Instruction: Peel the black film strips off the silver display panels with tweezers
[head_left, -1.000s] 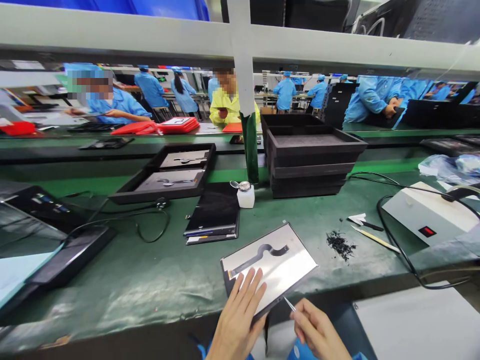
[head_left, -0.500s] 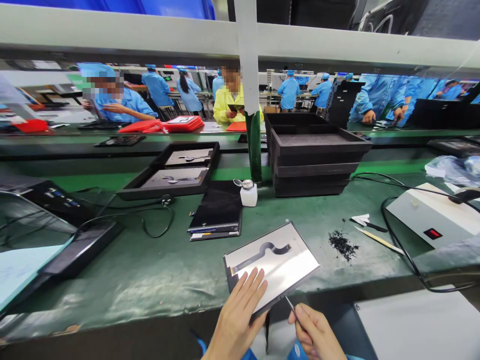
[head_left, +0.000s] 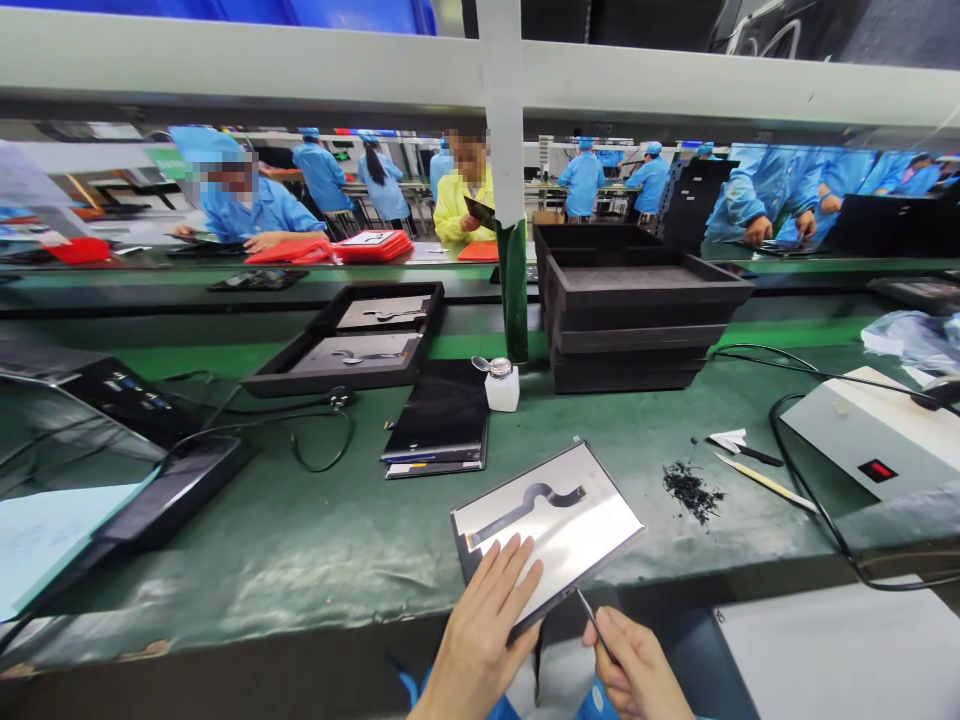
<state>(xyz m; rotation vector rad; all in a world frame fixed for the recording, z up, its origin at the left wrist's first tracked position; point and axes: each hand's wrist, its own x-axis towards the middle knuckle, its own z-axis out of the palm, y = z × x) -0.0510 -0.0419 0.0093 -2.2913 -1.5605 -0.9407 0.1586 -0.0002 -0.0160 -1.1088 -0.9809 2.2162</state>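
A display panel (head_left: 570,520) with a silvery back and a dark ribbon cable (head_left: 525,508) lies tilted at the bench's front edge, its near corner jutting past it. My left hand (head_left: 487,620) holds the panel's near left part, fingers stretched over the silvery back and thumb at the near edge. Pinched in my right hand (head_left: 634,660) are slim metal tweezers (head_left: 596,620), their tip at the panel's near edge. How far apart the tweezer tips are is too small to see.
Behind the panel are stacked dark screens (head_left: 439,415) and a white dispenser bottle (head_left: 502,388). Black trays (head_left: 645,330) stand farther back. On the right lie black scraps (head_left: 694,490), a yellow-handled tool (head_left: 765,482) and a grey box (head_left: 862,430) with cables. Co-workers sit across the bench.
The whole view has shifted slightly, so the bench items appear farther right. My left hand stays on the panel; the tweezers stay at its near edge, now held at a steeper slant.
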